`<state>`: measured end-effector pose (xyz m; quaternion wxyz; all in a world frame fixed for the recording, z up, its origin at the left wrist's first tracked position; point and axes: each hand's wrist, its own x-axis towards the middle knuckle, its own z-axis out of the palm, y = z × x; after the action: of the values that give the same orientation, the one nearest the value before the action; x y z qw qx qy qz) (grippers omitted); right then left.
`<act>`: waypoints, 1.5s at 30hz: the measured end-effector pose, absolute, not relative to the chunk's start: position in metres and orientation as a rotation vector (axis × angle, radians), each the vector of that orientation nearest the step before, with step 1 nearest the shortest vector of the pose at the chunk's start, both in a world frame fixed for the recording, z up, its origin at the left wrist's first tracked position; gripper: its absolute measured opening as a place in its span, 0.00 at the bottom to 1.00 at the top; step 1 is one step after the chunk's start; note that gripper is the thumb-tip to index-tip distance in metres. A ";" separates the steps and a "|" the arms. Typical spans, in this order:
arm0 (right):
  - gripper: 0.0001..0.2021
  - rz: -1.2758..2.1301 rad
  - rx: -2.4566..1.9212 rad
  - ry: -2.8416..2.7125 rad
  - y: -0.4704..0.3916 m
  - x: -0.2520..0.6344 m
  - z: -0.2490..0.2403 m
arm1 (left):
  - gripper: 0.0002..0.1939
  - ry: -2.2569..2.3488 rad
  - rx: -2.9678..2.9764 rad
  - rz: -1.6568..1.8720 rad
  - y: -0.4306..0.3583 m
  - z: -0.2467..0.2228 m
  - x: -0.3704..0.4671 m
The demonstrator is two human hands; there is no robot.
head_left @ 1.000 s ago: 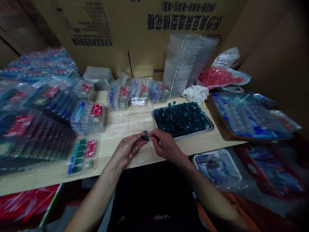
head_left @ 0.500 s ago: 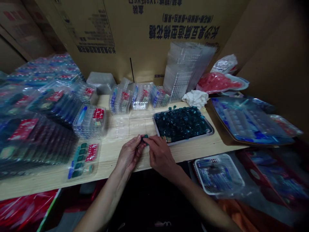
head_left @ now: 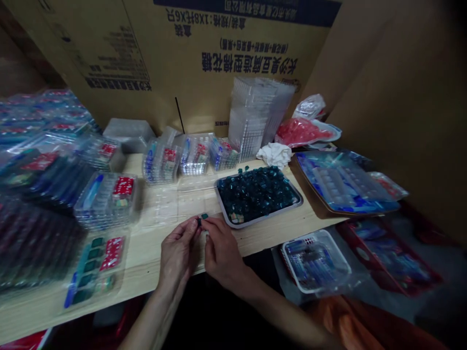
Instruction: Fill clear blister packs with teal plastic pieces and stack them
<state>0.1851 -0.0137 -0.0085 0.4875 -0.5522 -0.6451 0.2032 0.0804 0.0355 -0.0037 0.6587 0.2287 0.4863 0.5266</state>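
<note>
My left hand (head_left: 178, 250) is closed, its thumb and fingertips pinching a small dark green piece (head_left: 199, 221) over the wooden table. Beside it my right hand (head_left: 224, 248) has its fingers curled, the fingertips close to another small green piece (head_left: 205, 216); whether they grip it cannot be made out. A shallow tray (head_left: 238, 225) heaped with dark green pieces (head_left: 259, 192) lies just beyond my right hand. To the left of my hands, a clear blister pack (head_left: 93, 267) holds several green pieces, a red card and a blue item. Behind my hands lie flat clear trays (head_left: 166, 206).
Stacked filled packs (head_left: 105, 197) crowd the left side. Several more stand before the cardboard wall (head_left: 146, 104), near tall clear trays (head_left: 248, 116). A white cloth (head_left: 275, 154) and blue-lined box (head_left: 343, 187) are right; a white basket (head_left: 315, 262) sits below the table edge.
The whole view has shifted, so the table and its objects appear further left and slightly lower. My hands remain close together, with the green pieces at the fingertips.
</note>
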 end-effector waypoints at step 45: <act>0.11 0.105 -2.249 -1.864 0.015 0.312 -0.005 | 0.06 0.936 2.417 1.106 0.033 -0.061 0.056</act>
<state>0.3123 0.0149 -0.0054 0.1091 -0.7650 -0.6338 0.0356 0.0556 0.0330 -0.0613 0.1611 0.8464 0.3278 0.3875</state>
